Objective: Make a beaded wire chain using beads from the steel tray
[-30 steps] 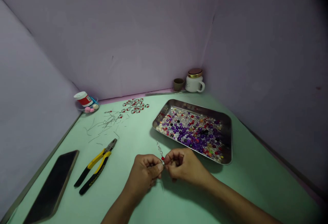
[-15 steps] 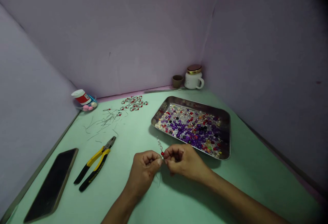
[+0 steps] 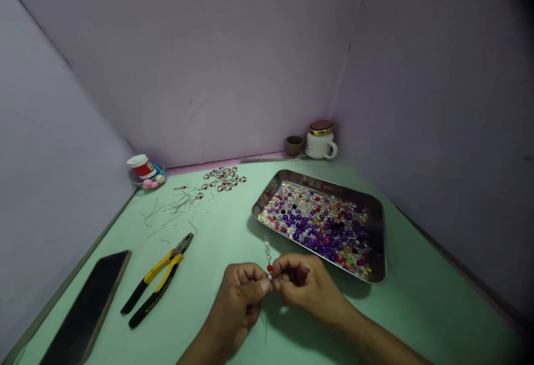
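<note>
Between my two hands stands a short string of beads (image 3: 268,256), clear ones above a red one, with a pale bead at the fingertips. My left hand (image 3: 245,292) pinches its lower end between thumb and forefinger. Thin wire ends (image 3: 265,329) hang below that hand. My right hand (image 3: 302,284) is closed at the same spot from the right, its thumb and forefinger at the pale bead; exactly what they grip is too small to tell. Just beyond my right hand lies a metal tray (image 3: 255,209) of mixed beads (image 3: 317,226), purple, clear, red and black.
Yellow-and-black pliers (image 3: 161,279) and a dark phone (image 3: 89,309) lie at the left. Loose wire pieces (image 3: 179,203) and finished-looking bead rings (image 3: 225,178) lie farther back. A bowl with a white-and-red tub (image 3: 143,167), a brown cup (image 3: 294,146) and a lidded mug (image 3: 320,143) stand by the walls.
The whole scene sits slightly lower in the picture as the head view shifts. Both hands keep their pinch at the bead string, which now stands a little more upright.
</note>
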`<state>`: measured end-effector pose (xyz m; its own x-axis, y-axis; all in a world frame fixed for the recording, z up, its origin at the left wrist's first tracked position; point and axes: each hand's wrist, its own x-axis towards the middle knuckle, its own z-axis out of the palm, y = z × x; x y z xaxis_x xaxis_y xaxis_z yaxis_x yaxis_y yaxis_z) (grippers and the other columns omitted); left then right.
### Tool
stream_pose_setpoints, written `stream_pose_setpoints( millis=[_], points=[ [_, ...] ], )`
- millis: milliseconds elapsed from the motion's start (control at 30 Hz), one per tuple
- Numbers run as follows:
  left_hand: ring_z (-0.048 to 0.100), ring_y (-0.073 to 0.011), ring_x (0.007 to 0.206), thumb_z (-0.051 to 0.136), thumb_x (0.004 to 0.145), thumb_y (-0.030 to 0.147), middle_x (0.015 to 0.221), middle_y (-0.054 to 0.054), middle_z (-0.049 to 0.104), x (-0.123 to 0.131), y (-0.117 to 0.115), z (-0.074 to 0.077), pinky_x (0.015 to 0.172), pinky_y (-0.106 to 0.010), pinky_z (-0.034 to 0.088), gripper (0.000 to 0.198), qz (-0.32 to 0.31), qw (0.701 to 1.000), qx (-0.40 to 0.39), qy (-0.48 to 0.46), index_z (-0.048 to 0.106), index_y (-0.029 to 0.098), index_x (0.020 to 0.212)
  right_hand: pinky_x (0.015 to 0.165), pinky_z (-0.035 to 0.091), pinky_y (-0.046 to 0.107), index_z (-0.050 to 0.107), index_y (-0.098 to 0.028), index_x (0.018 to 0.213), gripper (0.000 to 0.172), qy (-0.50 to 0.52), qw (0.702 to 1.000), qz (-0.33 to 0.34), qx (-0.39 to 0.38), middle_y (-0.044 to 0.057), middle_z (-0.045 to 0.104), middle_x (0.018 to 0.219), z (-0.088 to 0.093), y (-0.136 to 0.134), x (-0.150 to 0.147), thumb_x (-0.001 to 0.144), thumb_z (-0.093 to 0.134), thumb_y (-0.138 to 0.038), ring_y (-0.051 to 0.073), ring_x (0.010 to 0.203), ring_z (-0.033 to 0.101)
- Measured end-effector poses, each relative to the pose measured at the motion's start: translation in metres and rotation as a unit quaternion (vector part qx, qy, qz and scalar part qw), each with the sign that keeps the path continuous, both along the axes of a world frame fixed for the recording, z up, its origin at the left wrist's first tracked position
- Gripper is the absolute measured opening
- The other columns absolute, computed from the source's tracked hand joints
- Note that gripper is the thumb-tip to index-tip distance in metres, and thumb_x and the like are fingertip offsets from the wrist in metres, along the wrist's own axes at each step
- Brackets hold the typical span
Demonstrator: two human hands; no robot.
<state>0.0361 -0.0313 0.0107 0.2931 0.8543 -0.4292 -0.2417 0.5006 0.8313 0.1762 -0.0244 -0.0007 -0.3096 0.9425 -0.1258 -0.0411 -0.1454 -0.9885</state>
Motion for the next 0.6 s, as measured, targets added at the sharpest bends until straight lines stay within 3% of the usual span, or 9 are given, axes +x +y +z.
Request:
stream_pose_setpoints(
  millis=[133,233,367,433,500,600],
  points=[
    [0.010,-0.0001,0.032,0.067,0.052,0.028,0.038,0.010,0.028,-0.001,-0.003,0.001,0.030,-0.015,0.005,0.027,-0.009,0.998,-0.027,-0.048,0.044,0.015,0.051,0.038,0.030,0.018,0.054,-0.013,0.067,0.015,0.039,0.998,0.038,-0.006,-0.006,0.043,0.047,-0.001,0.001,0.003,0.063,0.061,-0.026,0.005,0.039,0.036],
    [0.012,-0.0005,0.031,0.065,0.052,0.026,0.037,0.010,0.028,-0.004,-0.002,0.002,0.030,-0.017,0.006,0.021,-0.003,1.000,0.007,-0.007,0.047,0.014,0.050,0.040,0.032,0.018,0.056,-0.014,0.067,0.017,0.029,0.998,0.054,0.023,-0.005,0.045,0.050,-0.002,0.004,0.005,0.066,0.061,-0.029,0.006,0.041,0.037],
    [0.016,-0.0018,0.032,0.064,0.052,0.025,0.036,0.009,0.028,-0.009,0.000,0.004,0.032,-0.018,0.008,0.018,0.006,0.997,0.056,0.046,0.050,0.013,0.049,0.050,0.035,0.020,0.061,-0.013,0.067,0.015,-0.039,0.988,0.088,0.119,-0.002,0.050,0.057,-0.001,0.007,0.010,0.072,0.057,-0.026,0.008,0.052,0.044],
    [0.017,-0.0025,0.032,0.063,0.051,0.027,0.036,0.008,0.029,-0.012,0.000,0.005,0.033,-0.019,0.009,0.017,-0.003,0.997,0.061,0.051,0.052,0.014,0.050,0.046,0.034,0.020,0.061,-0.013,0.068,0.019,-0.037,0.988,0.117,0.098,-0.002,0.049,0.057,0.002,0.008,0.013,0.073,0.055,-0.030,0.007,0.048,0.041],
    [0.022,-0.0039,0.033,0.062,0.051,0.025,0.037,0.007,0.034,-0.015,-0.002,0.007,0.034,-0.019,0.013,0.014,-0.050,0.994,0.078,0.056,0.054,0.014,0.051,0.045,0.033,0.020,0.060,-0.012,0.069,0.020,-0.027,0.987,0.142,0.077,-0.002,0.048,0.057,0.007,0.007,0.017,0.073,0.055,-0.031,0.007,0.048,0.040],
    [0.031,-0.0061,0.040,0.060,0.053,0.017,0.042,0.004,0.042,-0.018,-0.007,0.016,0.040,-0.021,0.020,0.006,-0.191,0.970,0.132,0.076,0.058,0.012,0.051,0.052,0.036,0.020,0.058,-0.012,0.066,0.013,-0.047,0.974,0.213,0.067,-0.001,0.051,0.059,0.016,0.009,0.022,0.071,0.055,-0.024,0.008,0.055,0.045]
  ],
)
